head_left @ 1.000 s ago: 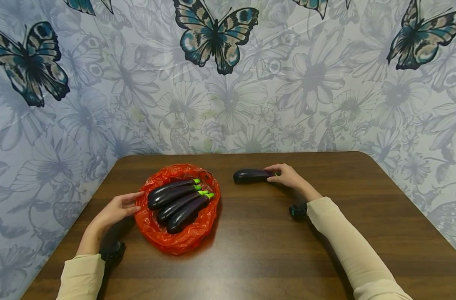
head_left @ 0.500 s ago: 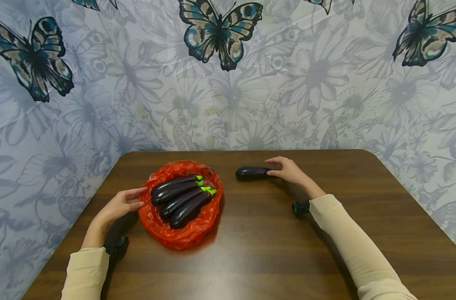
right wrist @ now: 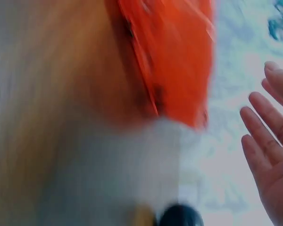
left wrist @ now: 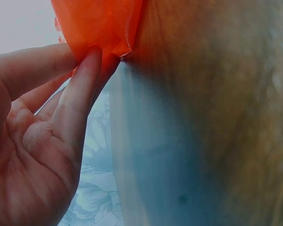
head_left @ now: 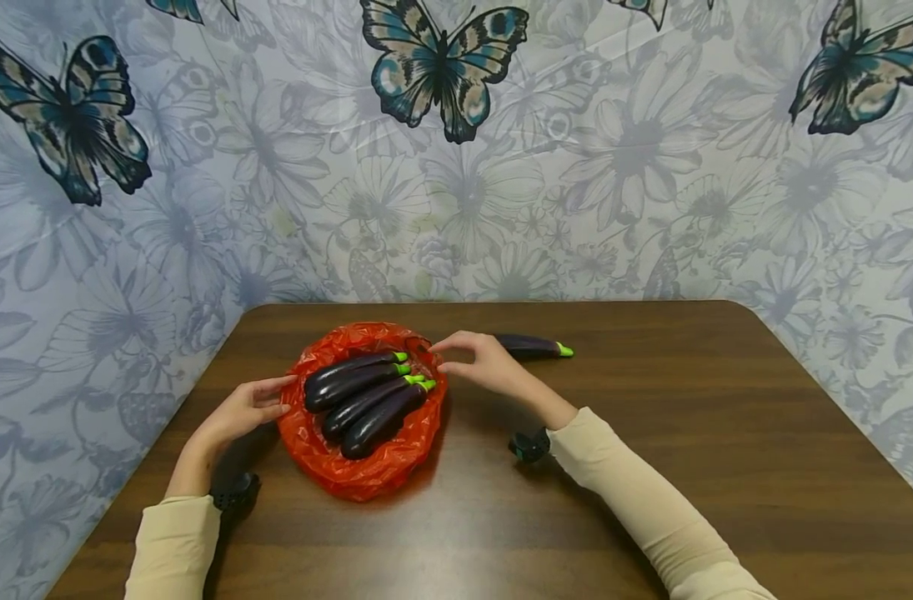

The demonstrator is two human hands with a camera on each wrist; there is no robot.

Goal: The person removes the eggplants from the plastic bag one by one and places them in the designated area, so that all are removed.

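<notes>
A red plastic bag [head_left: 366, 486] with its rim rolled down lies left of centre in the head view. Inside it several dark purple eggplants [head_left: 354, 386] lie side by side, green stems pointing right. My left hand [head_left: 238, 412] pinches the bag's left side; in the left wrist view its thumb lies over the red plastic [left wrist: 99, 23]. At the bag's right rim is my right hand [head_left: 489, 367], fingers extended and holding nothing, apart from the plastic in the right wrist view. Behind it a single eggplant [head_left: 534, 347] lies on the table, its left end hidden by the hand.
The brown wooden table [head_left: 651, 375] has rounded far corners and stands against a wall covering [head_left: 629, 183] printed with flowers and butterflies. Each wrist carries a dark camera, the right one [head_left: 529, 447] low over the tabletop.
My right hand has let go of the single eggplant and moved left to the bag's rim. That eggplant stays at the back of the table. The left hand keeps its place on the bag.
</notes>
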